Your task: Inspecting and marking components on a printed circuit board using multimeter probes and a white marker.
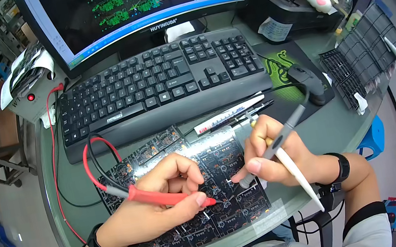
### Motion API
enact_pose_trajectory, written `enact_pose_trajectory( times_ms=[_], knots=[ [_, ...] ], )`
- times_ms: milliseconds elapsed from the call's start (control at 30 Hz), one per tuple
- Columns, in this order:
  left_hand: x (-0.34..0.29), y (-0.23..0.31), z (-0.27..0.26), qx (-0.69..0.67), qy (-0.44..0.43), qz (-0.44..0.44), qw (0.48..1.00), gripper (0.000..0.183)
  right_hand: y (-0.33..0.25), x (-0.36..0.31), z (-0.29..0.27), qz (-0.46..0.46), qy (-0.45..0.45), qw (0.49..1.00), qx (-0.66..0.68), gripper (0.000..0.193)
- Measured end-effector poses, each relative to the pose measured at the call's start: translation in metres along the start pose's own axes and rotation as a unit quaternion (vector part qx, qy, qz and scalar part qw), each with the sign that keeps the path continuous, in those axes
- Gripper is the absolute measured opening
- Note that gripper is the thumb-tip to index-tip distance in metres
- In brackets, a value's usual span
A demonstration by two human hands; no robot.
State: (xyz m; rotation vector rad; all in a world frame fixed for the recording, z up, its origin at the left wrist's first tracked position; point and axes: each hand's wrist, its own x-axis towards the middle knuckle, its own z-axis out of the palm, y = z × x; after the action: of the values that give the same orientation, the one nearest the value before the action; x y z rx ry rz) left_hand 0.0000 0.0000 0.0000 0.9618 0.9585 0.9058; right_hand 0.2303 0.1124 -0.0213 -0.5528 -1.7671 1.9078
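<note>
A dark panel of printed circuit boards (pixel 247 207) lies on the green desk mat under both hands. My left hand (pixel 152 211) is closed around a red test probe (pixel 155 196), its tip down at the board's middle. My right hand (pixel 300 161) grips a grey-black test probe (pixel 284 132), whose tip points at the board close to the red one. Whether either tip touches is too small to tell. A slim white pointed stick (pixel 297 177) also runs through my right hand, its point toward me.
Beyond the boards sit a black keyboard (pixel 159 85) and a monitor (pixel 134 2). A white marker (pixel 228 114) lies between keyboard and boards. To the right are a mouse (pixel 305 80) and stacked dark panels (pixel 372 42). A red lead (pixel 56 175) trails down the left side.
</note>
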Motion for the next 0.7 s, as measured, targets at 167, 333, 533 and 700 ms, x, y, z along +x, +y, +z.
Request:
enact_pose_trajectory(
  times_ms=[167, 333, 533, 700],
  knots=[
    [0.003, 0.000, 0.000, 0.033, 0.018, 0.015, 0.999, 0.023, 0.008, 0.002, 0.001, -0.039, 0.010, 0.999, -0.017, 0.025],
    [0.004, -0.001, 0.000, 0.023, 0.017, 0.006, 1.000, 0.026, 0.013, 0.001, 0.000, -0.046, 0.009, 0.999, -0.026, 0.026],
    [0.004, -0.006, -0.001, 0.034, 0.007, 0.023, 0.999, 0.023, 0.004, 0.001, -0.006, -0.038, -0.058, 0.992, -0.105, 0.025],
    [0.005, -0.007, 0.001, 0.042, 0.009, 0.023, 0.999, 0.023, 0.006, -0.001, -0.005, -0.038, -0.061, 0.991, -0.111, 0.025]
  ],
)
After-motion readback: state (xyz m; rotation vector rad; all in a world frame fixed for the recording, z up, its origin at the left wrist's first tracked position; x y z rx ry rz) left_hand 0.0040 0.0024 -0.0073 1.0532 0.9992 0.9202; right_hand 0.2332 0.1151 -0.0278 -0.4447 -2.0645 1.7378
